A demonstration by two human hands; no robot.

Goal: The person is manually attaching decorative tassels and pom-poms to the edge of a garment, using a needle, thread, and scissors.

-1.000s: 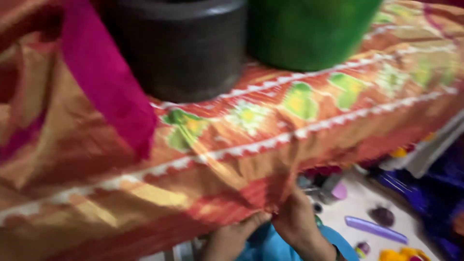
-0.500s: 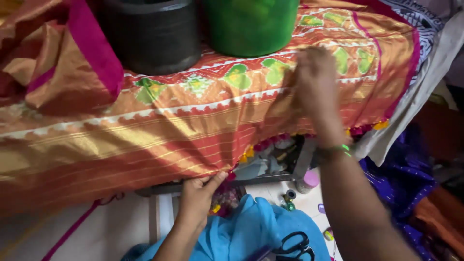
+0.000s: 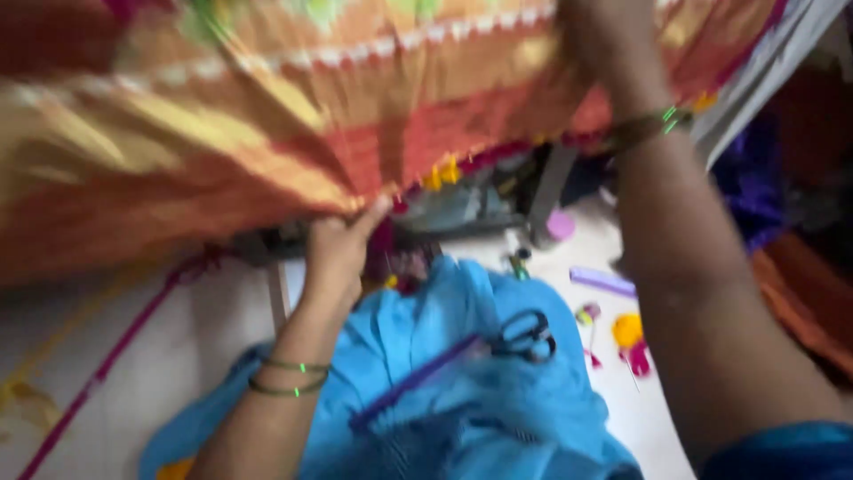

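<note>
Sari cloth [image 3: 267, 151] edge is being pinched by my left hand [image 3: 338, 249] at centre; my right hand [image 3: 613, 44], upper right, is pressing it, fingers' grip unclear; tassel work looks unfinished.

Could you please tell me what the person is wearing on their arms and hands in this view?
Both hands are bare, with no gloves. The left hand has two thin green bangles around the wrist. The right hand has a similar greenish bangle at its wrist. A blue sleeve shows at the right upper arm; the forearms are uncovered.
</note>
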